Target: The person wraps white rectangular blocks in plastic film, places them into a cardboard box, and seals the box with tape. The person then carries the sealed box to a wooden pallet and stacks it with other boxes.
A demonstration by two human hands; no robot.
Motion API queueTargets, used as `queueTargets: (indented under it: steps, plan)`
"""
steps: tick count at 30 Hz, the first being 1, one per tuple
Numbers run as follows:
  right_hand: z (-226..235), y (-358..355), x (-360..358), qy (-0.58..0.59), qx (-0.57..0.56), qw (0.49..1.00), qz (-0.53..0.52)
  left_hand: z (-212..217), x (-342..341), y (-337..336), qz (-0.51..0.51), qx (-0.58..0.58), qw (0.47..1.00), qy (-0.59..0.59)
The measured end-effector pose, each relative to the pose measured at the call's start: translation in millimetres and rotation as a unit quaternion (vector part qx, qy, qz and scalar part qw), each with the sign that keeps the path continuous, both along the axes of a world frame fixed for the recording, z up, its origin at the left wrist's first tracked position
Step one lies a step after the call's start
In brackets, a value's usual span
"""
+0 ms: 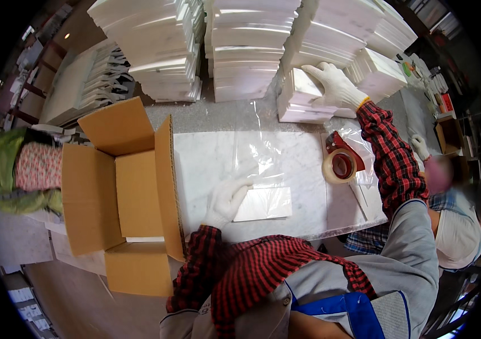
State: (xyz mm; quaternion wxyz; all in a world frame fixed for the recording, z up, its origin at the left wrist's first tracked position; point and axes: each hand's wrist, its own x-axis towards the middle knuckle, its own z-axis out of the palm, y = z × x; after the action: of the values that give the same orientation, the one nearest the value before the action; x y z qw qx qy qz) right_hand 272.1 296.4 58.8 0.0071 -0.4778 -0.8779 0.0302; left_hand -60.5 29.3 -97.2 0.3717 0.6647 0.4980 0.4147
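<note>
Head view shows a flat white tile (pixel 263 210) to the right of the cardboard box (pixel 88 198), long axis running sideways, one short end facing the box. Clear film (pixel 258 158) stretches beyond it. The left hand (pixel 226 202) touches the box-side end; whether it pinches tile or film cannot be told. Farther right of the box, the right hand (pixel 335 87) spreads over a tile stack (pixel 303 104), its clasp unclear. Picking up tiles seems in hand; the next move likely calls for a firm edge grip.

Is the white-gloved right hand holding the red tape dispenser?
No, the white-gloved right hand is on the stacked white rectangular slabs, while the red tape dispenser lies apart from it.
</note>
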Motion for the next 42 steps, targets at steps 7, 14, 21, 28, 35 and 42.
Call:
queueTargets:
  steps: [7,14,21,28,35,42]
  plan:
    - [5.5,-12.8,6.1,0.12,-0.027,0.992,0.005,-0.5,1.6,1.5,-0.007,-0.042,0.999,-0.026]
    - [16.0,-190.8,-73.2,0.139,-0.076,0.979,0.131,-0.3,0.3,2.1,-0.016,-0.14,0.975,-0.169]
    - [-59.7,-270.2,-119.0,0.158,-0.065,0.979,0.115,9.4,-10.1,9.0,-0.081,-0.183,0.973,-0.114]
    - [-49.4,-272.2,-127.0,0.15,-0.061,0.98,0.117,7.1,-16.8,10.1,-0.118,-0.132,0.974,-0.145]
    - [-54.9,-270.1,-96.8,0.11,-0.111,0.985,0.074,103.2,0.0,-17.1,-0.168,0.0,0.96,0.225]
    - [-51.7,-261.2,-96.3,0.101,-0.19,0.975,0.049,103.1,11.0,-1.8,-0.19,-0.071,0.923,0.327]
